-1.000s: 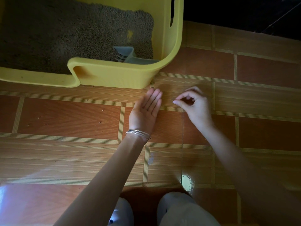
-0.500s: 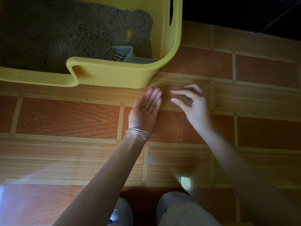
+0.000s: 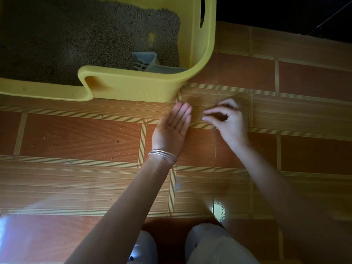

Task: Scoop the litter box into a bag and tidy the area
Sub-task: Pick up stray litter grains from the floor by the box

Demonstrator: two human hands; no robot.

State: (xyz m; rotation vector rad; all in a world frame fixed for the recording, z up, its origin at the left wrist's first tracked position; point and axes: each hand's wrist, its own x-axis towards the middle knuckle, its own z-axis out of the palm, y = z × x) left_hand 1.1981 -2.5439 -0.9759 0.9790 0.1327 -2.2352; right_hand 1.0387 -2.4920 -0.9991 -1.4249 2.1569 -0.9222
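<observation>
Item: left hand (image 3: 172, 130). Lay back-down on the floor (image 3: 314, 155), palm up, fingers straight and together, holding nothing that could be made out. Long axis ran from the wrist toward the near corner of the box (image 3: 133, 82); fingertips just short of its wall, not touching.

Item: right hand (image 3: 228, 122). Fingers curled; thumb and forefinger tips (image 3: 205, 118) met in a pinch on a dark speck, judged a grain (image 3: 202, 115), though too small to be sure. The pinch stood just right of the left fingers, a narrow gap between.

Relation governing the next move: the upturned palm lay directly left of the pinch, so a short leftward carry would likely drop the grain there.

Item: stray grains (image 3: 120, 128). Scattered on the floor well left of the left hand, nearer that hand.

Item: scoop (image 3: 146, 62). Lay inside the box, on the litter (image 3: 76, 40), at the near right corner.

Item: bag. Not in view.
</observation>
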